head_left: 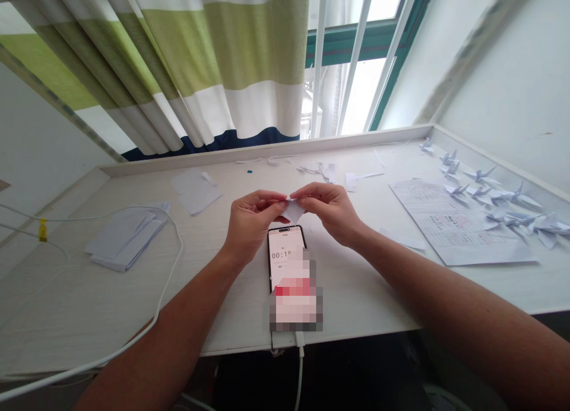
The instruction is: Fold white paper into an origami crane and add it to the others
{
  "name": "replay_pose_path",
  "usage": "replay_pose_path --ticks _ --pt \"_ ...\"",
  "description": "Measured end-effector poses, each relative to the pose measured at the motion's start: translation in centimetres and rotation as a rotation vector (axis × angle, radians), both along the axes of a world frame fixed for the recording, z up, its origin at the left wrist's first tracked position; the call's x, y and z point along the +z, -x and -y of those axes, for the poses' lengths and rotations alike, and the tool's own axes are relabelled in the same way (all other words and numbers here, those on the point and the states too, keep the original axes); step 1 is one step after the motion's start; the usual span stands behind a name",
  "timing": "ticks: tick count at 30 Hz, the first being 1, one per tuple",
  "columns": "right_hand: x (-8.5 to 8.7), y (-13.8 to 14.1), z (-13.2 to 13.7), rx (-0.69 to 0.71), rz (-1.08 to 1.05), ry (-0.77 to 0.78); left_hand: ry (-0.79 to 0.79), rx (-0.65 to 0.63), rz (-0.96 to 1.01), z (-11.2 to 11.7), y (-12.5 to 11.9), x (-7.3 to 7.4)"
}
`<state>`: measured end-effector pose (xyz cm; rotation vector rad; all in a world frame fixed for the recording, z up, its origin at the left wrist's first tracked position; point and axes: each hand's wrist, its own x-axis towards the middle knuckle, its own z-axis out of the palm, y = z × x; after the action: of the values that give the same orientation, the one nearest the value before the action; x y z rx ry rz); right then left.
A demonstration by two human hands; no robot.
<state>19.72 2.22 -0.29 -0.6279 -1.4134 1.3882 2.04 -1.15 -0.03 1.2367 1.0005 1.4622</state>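
A small folded piece of white paper is pinched between both hands, just above the far end of a phone. My left hand grips its left side with thumb and fingertips. On the other side, my right hand pinches the paper's upper right edge. The fingertips of the two hands nearly meet at the top and hide part of the folds. Below them, the phone lies face up with a timer on its screen; its lower half is blurred out.
Several folded paper cranes stand at the right, some by a written sheet. Paper stacks and loose sheets lie on the left. Paper scraps are scattered at the back. A white cable crosses the left side; another runs from the phone.
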Motion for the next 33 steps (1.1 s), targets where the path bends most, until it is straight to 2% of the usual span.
replay_pose_path --ticks 4,10,16,22,33 --pt "0.15 0.04 0.06 0.013 -0.001 0.028 -0.041 0.016 -0.034 0.09 0.01 -0.01" --pt "0.00 0.28 0.23 -0.050 -0.035 0.030 -0.080 0.044 -0.019 -0.25 0.12 -0.16" --pt "-0.16 0.33 0.34 -0.060 -0.033 0.008 -0.031 0.036 -0.047 -0.23 0.14 -0.22" --pt "-0.23 0.26 0.14 -0.037 0.008 0.021 -0.053 0.055 -0.060 -0.24 0.13 -0.28" --pt "-0.24 0.18 0.14 -0.089 0.098 -0.077 -0.027 0.040 -0.069 -0.27 0.06 -0.43"
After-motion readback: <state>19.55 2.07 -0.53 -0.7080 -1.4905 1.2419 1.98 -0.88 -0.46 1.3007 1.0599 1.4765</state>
